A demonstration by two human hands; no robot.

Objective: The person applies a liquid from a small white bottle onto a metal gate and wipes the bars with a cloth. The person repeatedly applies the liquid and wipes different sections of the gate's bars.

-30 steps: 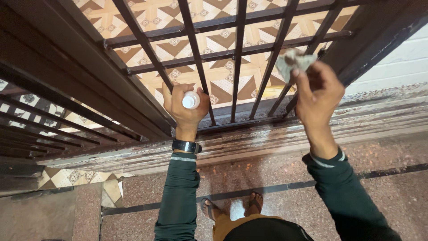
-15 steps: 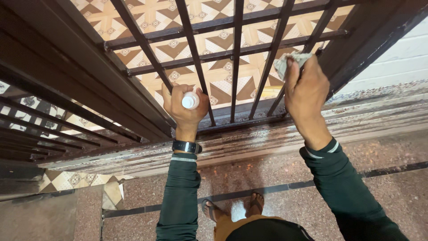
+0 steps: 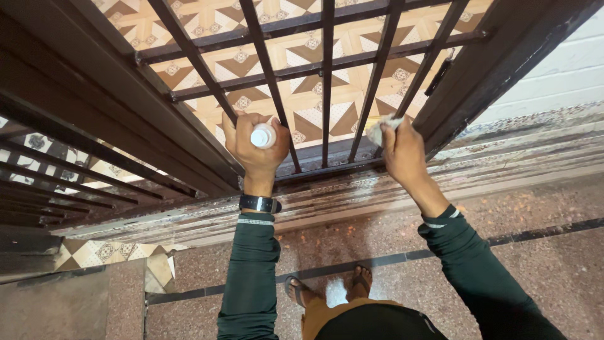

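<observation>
From the head camera, the right hand [image 3: 404, 151] is clamped on a crumpled grey cloth [image 3: 380, 129] and presses it against a bar of the dark metal grille [image 3: 327, 82], low down near the bottom rail; half a second ago it was higher on that bar, so hand and cloth have slid downward. The left hand [image 3: 255, 148] stays wrapped around a small white bottle [image 3: 262, 135], its cap facing the camera, just in front of the grille, barely moved. The two hands are well apart. Sandalled feet [image 3: 330, 286] stand on the speckled floor [image 3: 553, 252] below.
</observation>
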